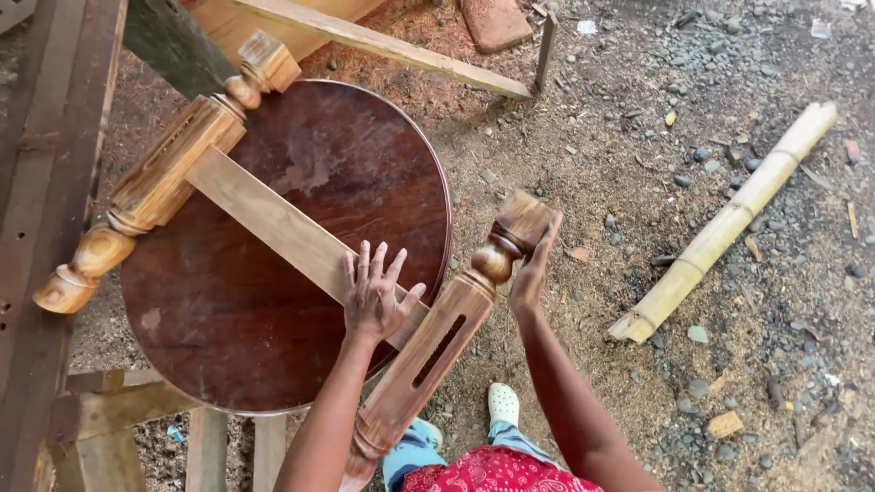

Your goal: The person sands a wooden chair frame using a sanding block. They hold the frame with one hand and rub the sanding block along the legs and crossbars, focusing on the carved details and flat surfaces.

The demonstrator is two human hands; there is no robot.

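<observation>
while the left hand (375,296) is pressing flat, fingers spread, on the rail (292,232) crossing the round tabletop (273,346), the right hand (530,278) is curling around the turned leg (447,342) at the tabletop's near-right edge; keeping the slot lined up looks wise.

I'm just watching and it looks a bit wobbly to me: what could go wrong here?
Possibly three things. The right hand grips the blurred top of the turned leg, so it might slip or twist loose. The left hand lies flat on the crosspiece beside that joint, where its fingers could get pinched. The round tabletop rests upside down on a rough wooden stand and may tip.
</observation>
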